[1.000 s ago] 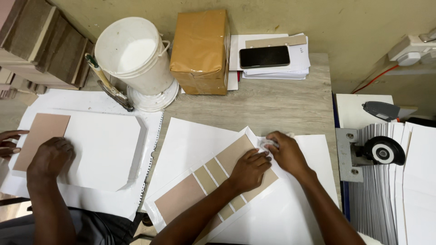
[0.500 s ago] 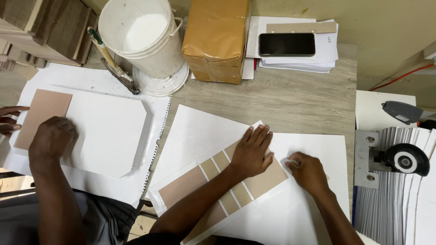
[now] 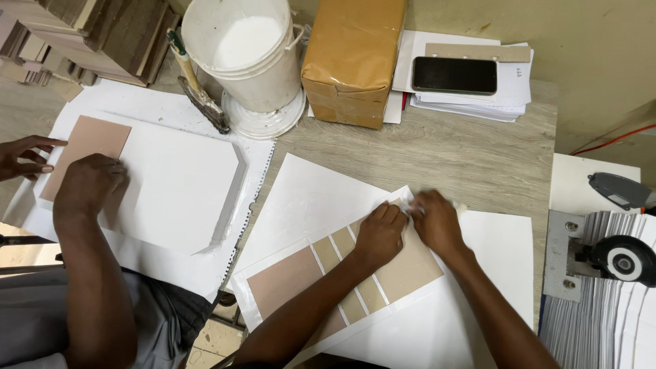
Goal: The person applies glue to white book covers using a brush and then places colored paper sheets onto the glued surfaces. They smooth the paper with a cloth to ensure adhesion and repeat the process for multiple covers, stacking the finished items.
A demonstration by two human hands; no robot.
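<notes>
Swatch sheet (image 3: 328,287), white card with flat tan and pinkish-brown rectangles stuck on, about six of them, lies at 6 o'clock on the woodgrain bench (image 3: 465,157). Left hand (image 3: 379,236) presses flat on the tan patches, grip loose, holding nothing. Right hand (image 3: 437,222) is clenched on a small white wad at the sheet's top edge. One white plastic bucket (image 3: 249,51) at 12 o'clock, a co-worker's hands at 9

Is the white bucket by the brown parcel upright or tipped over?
Upright. The white bucket stands on a round white lid, its open mouth facing up, with white contents visible inside, left of the brown parcel.
</notes>
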